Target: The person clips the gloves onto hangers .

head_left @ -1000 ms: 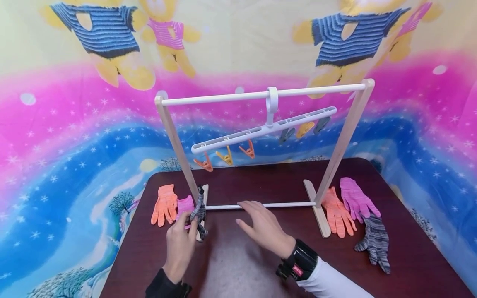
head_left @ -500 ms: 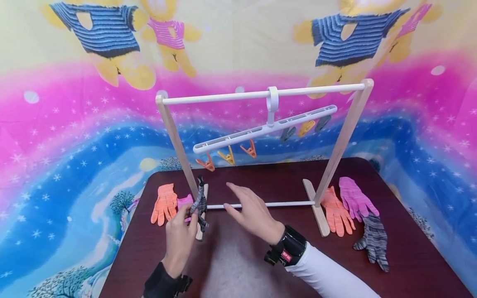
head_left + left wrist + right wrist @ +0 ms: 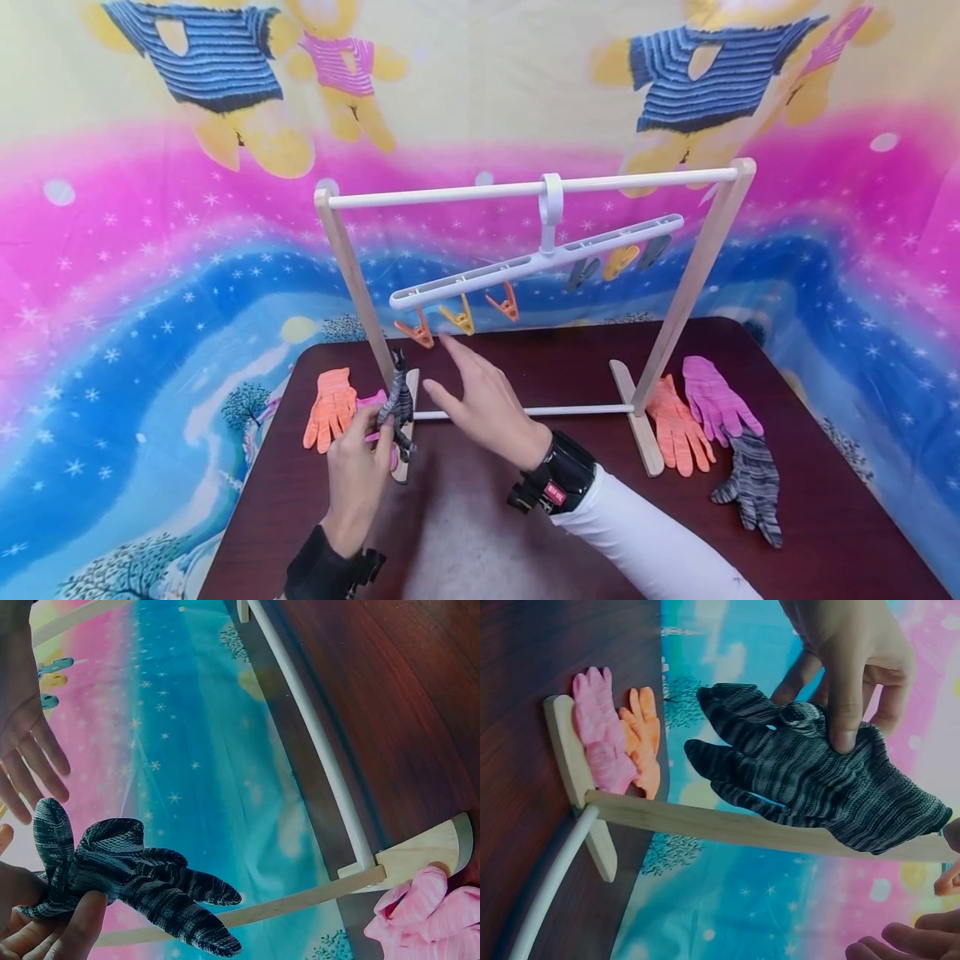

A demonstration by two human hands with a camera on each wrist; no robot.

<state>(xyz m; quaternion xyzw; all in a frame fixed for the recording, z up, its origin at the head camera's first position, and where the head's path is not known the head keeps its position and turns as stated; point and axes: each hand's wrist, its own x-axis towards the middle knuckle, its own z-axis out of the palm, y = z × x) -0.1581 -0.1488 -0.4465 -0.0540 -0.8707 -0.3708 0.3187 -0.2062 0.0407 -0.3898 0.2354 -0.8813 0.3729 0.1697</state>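
L hand [image 3: 356,482] pinches the grey-striped glove [image 3: 398,402] at its own 1 o'clock, approx 9 o'clock of & nr R hand [image 3: 489,410], fingers spread.

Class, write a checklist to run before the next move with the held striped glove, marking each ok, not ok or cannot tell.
1. Left hand pinches the striped glove: ok.
2. Glove's cuff points up, fingers down: ok.
3. Right hand holds nothing: ok.
4. Hanger hooked on the top rail: ok.
5. Hanger level: cannot tell; the slant may be perspective.
6. Outermost left orange clip squeezed open: not ok; no hand grips it.
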